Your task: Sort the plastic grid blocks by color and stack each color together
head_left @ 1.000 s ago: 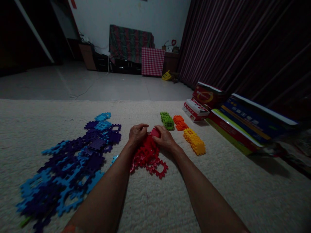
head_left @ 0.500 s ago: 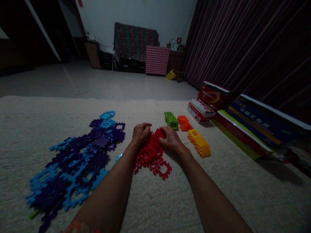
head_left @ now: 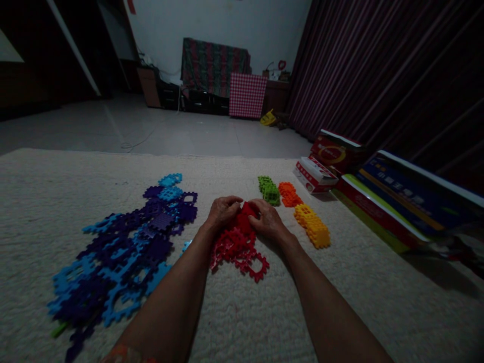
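Note:
In the head view a heap of red toothed plastic building pieces [head_left: 236, 247] lies on the pale quilted mat between my forearms. At its far end my right hand [head_left: 267, 218] pinches a red building piece [head_left: 247, 210] between thumb and fingers. My left hand [head_left: 224, 210] is closed against the left side of the same piece, its fingertips curled at the edge. How firmly the left fingers grip is hard to see in the dim light.
Blue and purple pieces [head_left: 151, 242] spread across the left of the mat [head_left: 249, 322]. Neat stacks of green pieces [head_left: 269, 190], orange pieces [head_left: 290, 194] and yellow pieces [head_left: 312, 225] sit to the right. Beyond them stand a small white-and-red box [head_left: 315, 175] and a large blue box [head_left: 408, 194].
My left hand has moved in towards the red piece, and its fingers have curled to it. The right hand keeps its pinch. The whole view has shifted slightly.

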Action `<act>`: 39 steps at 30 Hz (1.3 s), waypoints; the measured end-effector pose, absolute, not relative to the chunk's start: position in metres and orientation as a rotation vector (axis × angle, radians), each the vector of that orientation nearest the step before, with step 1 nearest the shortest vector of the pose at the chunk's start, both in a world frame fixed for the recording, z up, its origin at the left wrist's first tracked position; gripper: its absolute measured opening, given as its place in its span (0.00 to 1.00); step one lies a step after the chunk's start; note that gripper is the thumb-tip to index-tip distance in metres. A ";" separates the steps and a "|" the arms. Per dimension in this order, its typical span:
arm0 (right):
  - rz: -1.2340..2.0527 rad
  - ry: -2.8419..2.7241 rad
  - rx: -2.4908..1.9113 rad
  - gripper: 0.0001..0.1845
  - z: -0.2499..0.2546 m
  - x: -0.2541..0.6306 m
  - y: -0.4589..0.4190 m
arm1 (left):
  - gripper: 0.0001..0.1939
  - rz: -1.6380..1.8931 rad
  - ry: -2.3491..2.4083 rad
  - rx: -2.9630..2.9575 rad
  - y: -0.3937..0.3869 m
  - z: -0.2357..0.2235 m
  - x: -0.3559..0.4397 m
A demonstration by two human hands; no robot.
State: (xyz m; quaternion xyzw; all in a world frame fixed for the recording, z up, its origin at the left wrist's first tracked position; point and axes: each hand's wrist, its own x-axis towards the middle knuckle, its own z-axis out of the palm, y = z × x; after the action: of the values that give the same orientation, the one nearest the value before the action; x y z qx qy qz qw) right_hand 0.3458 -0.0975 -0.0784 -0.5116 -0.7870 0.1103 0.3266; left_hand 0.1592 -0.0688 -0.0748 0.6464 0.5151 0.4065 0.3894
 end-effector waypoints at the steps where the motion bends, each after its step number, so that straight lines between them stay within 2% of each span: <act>1: 0.292 -2.063 -1.334 0.21 -0.078 0.346 -0.098 | 0.16 1.026 1.295 1.625 -0.069 -0.075 0.158; 12: 0.114 -2.173 -1.289 0.27 -0.045 0.318 -0.069 | 0.22 1.507 1.299 0.980 -0.060 -0.071 0.155; 18: -0.011 -2.309 -1.562 0.25 -0.026 0.321 -0.025 | 0.21 1.474 1.352 1.045 -0.060 -0.073 0.157; 25: -0.038 -2.428 -1.559 0.17 -0.032 0.318 -0.012 | 0.21 1.424 1.414 1.100 -0.060 -0.071 0.156; 29: -0.115 -2.354 -1.486 0.24 -0.035 0.321 -0.014 | 0.20 1.424 1.433 1.118 -0.059 -0.072 0.157; 34: 0.182 -2.280 -1.499 0.19 -0.041 0.331 -0.046 | 0.21 1.431 1.415 1.116 -0.058 -0.076 0.158; 39: 0.609 -2.328 -1.557 0.21 -0.029 0.333 -0.081 | 0.20 1.431 1.412 1.141 -0.061 -0.073 0.158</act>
State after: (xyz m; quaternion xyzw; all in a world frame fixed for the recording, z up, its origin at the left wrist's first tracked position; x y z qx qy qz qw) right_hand 0.3327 -0.0811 -0.0294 -0.5380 -0.8047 0.2103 0.1373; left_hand 0.1583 -0.0608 -0.0727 0.4517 0.5590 0.5664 0.4035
